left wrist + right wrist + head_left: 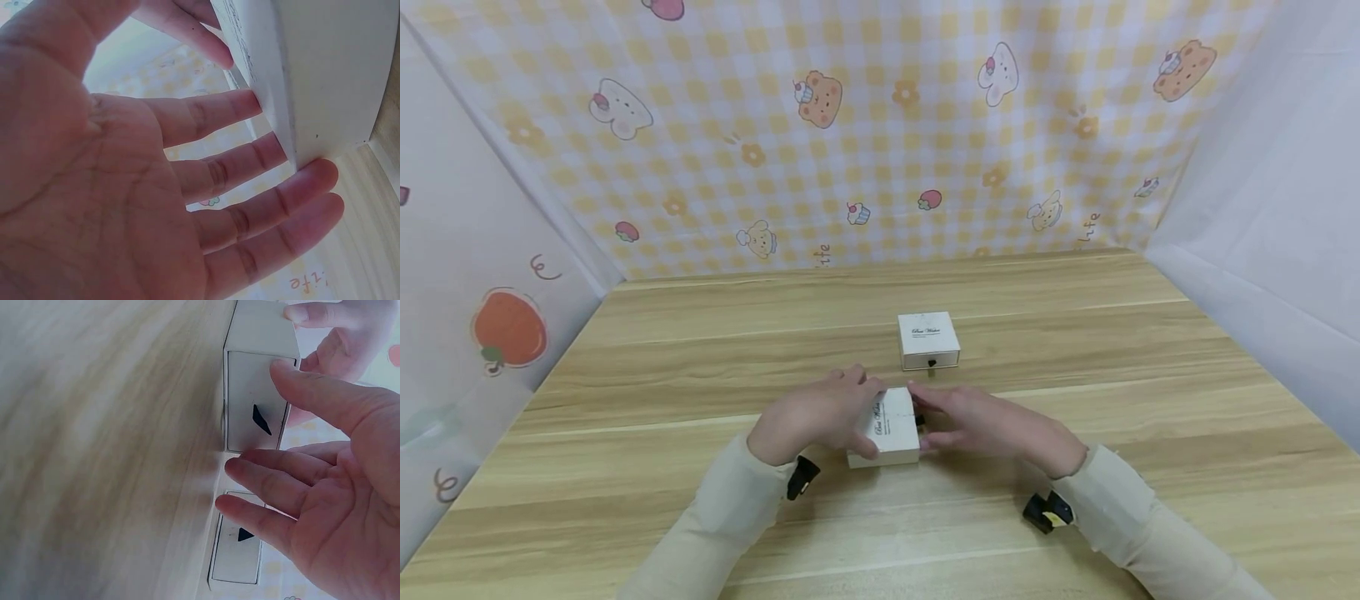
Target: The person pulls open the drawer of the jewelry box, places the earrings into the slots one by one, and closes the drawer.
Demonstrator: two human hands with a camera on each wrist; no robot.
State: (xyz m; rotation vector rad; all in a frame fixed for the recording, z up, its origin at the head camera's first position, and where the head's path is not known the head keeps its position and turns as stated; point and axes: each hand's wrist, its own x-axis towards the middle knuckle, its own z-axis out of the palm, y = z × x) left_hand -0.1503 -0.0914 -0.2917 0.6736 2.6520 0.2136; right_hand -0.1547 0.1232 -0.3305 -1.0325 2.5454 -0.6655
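Note:
A small white drawer box (pixel 897 425) with black script on its lid lies on the table, its drawer front facing right. My left hand (pixel 826 417) holds it from the left, thumb at the near side and fingers at the far side. In the left wrist view, the fingertips (pixel 275 149) touch the box wall (pixel 337 75). My right hand (pixel 981 421) is at the drawer end, fingers loosely extended. In the right wrist view, its thumb touches the drawer front (pixel 244 394) beside a black pull tab (pixel 260 420).
A second white drawer box (pixel 928 335) sits behind, its black pull tab (pixel 932 363) facing me. The wooden table (pixel 700 333) runs back to a yellow checked curtain (pixel 880 150), with pale curtains (pixel 1262 208) at the sides.

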